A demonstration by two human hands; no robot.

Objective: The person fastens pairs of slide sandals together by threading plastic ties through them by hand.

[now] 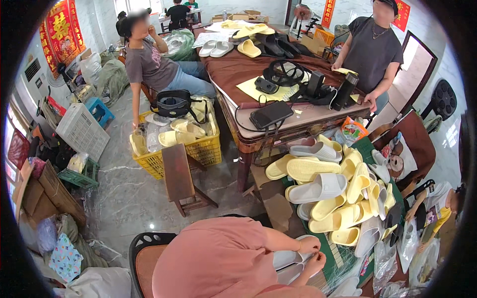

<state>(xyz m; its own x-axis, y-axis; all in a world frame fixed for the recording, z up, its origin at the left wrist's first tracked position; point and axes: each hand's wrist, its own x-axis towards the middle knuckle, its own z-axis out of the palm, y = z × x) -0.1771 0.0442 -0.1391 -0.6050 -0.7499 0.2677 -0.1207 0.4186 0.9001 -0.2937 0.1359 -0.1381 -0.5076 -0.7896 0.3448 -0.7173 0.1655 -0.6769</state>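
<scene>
Well to the left of the slipper pile (358, 183), the yellow crate (208, 149) holds more cream slippers with a dark bag set on top, and the brown wooden stool (178, 174) stands between that crate and my chair. Just left of the pile's lower edge, the pair of grey slippers (285, 258) lies close in front of my body, between my forearms; I can't tell whether my lap or something else bears them. My left hand (309, 244) comes next, fingers curled in, and my right hand (314, 262) is just beside it on the near side, fingertips bent to meet the left ones. Both are beside the pile, over the slippers' far ends, and whether anything thin is pinched there I can't tell. I judge these slippers light, made of springy foam, neither fragile nor heavy, though the smooth finish may slide a little. I'd take them by the broad strap, or squeeze the thick sole at its sides, since it should give and then recover. Right of the pile's lower part hang clear plastic bags (385, 260), likely limp and slippery, best pinched at the mouth.
</scene>
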